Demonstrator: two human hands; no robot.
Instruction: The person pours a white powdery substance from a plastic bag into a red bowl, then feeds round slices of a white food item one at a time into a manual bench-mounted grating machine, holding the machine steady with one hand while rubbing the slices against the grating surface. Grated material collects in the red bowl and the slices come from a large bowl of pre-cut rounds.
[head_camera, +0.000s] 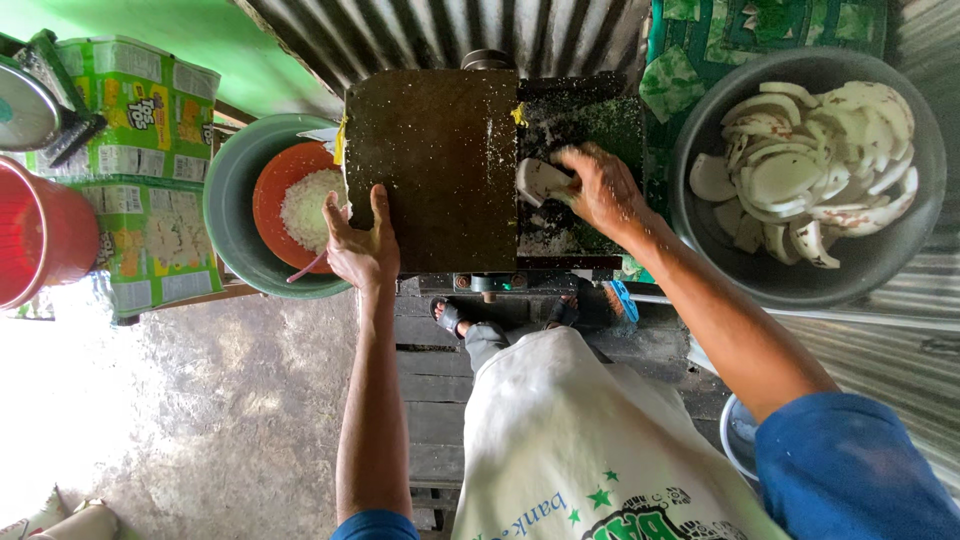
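Two hands (480, 220) on grater box (432, 165), concrete floor (200, 400)

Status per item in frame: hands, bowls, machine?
left hand: flat on the machine cover, empty
right hand: gripping a coconut piece
coconut piece: pressed into the machine's open side
machine cover: closed
orange bowl: part filled with white gratings
grey bowl: heaped with coconut pieces

Grater box (432, 165) between two bowls (228, 215)

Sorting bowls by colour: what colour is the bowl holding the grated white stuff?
Orange bowl, inside a green basin; head view.
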